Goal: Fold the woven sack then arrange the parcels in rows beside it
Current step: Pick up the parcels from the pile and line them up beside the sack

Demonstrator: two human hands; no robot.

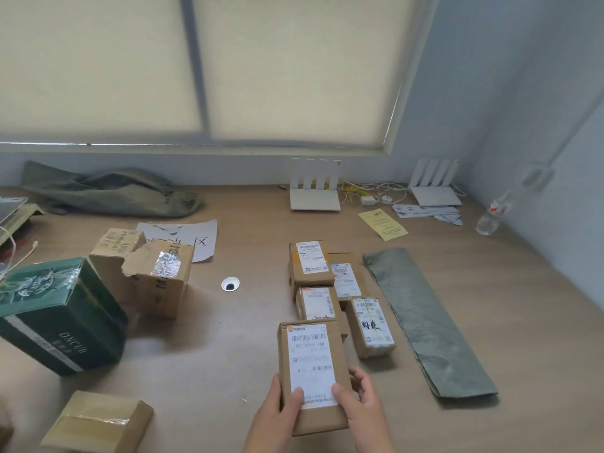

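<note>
I have a brown parcel (312, 374) gripped between both hands near the front edge of the worktop (425, 243). My left hand (277, 415) clamps its left side with the thumb pressed flat on the label's lower corner; my right hand (362, 402) holds the right side, thumb on the label too, fingers curled round the edge. The far fingers are hidden behind the box, so I cannot tell how they lie.

The folded woven sack (425, 318) lies flat as a long strip toward the right edge, so I judge the folding done. Just left of it four parcels already stand in two short rows: a far box (310, 263), a flat one (344, 279) beside it, then a nearer box (315, 304) and a marked box (371, 325) close to the sack.

To do this step well, I'd set my parcel down directly in front of the nearer box, label up, long side parallel to the sack, edges squared to its neighbours. I'd lower it level and loosen both thumbs only once it sits flat, so nothing nudges the row. More boxes (157, 276) wait toward the left edge.
</note>
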